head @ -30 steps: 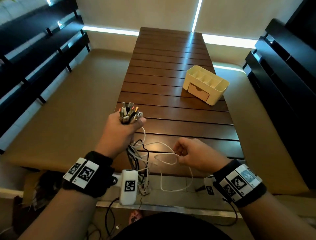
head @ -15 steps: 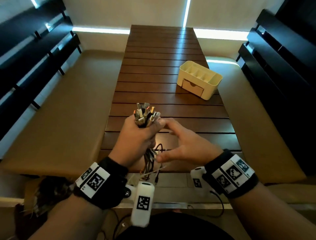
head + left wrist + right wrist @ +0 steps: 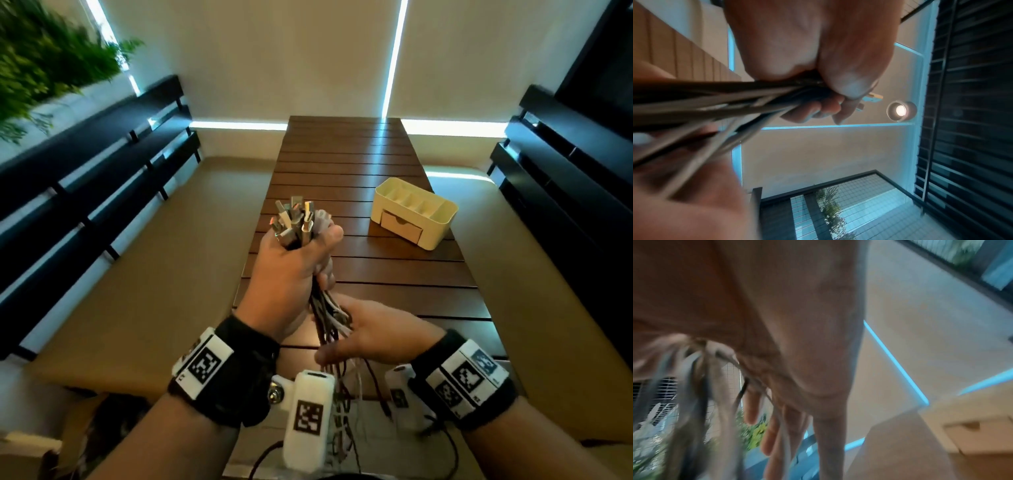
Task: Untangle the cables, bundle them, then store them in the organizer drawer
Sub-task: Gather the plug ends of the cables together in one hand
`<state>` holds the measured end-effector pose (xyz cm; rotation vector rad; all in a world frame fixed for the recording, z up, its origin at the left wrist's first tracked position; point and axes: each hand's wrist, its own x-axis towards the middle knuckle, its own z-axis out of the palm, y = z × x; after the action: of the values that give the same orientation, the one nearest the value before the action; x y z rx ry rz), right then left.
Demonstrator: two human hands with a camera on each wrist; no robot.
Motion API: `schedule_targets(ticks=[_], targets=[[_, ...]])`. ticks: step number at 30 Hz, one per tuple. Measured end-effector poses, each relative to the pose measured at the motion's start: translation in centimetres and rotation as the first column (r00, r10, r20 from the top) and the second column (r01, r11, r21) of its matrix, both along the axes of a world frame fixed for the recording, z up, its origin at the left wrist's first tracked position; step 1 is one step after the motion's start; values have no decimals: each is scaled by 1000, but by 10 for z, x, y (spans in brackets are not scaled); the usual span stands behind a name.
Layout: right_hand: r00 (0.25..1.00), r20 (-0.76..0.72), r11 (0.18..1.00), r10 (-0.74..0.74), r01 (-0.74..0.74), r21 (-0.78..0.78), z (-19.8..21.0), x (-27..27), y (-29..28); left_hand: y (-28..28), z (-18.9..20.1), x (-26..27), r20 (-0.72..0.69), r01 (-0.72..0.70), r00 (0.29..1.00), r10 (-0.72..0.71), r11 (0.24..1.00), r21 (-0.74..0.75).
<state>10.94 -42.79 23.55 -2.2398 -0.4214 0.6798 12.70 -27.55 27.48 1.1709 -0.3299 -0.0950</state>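
Note:
My left hand (image 3: 327,257) grips a bundle of cables (image 3: 329,311) upright above the near end of the table, and their metal connector ends (image 3: 294,219) fan out above my fist. The left wrist view shows the same grip, with the cables (image 3: 756,100) running out under my thumb. Just below, my right hand (image 3: 337,329) has straight fingers on the hanging strands, which pass between thumb and fingers. In the right wrist view the strands (image 3: 701,378) are blurred and run across the palm. The cream organizer (image 3: 442,219) stands further back on the right with its drawer (image 3: 400,226) closed.
The dark slatted wooden table (image 3: 342,164) runs away from me. Tan cushioned benches lie on its left (image 3: 154,257) and right (image 3: 534,274), backed by dark slatted rails. Loose cable ends (image 3: 346,411) hang past the table's near edge.
My left hand has risen with the bundle. My right hand has dropped from beside the left thumb to the strands hanging under the fist. The head view has tilted up.

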Motion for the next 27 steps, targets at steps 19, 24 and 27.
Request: schedule_targets(ticks=[19, 24, 27], targets=[[819, 567, 947, -92, -105, 304, 76, 9, -7, -28, 4, -11, 54, -35, 998, 21, 966, 256], [983, 89, 688, -160, 46, 724, 39, 13, -14, -18, 11, 4, 109, -70, 992, 62, 996, 63], [993, 93, 871, -68, 14, 490, 14, 9, -10, -13, 14, 11, 89, -132, 988, 128, 991, 38]])
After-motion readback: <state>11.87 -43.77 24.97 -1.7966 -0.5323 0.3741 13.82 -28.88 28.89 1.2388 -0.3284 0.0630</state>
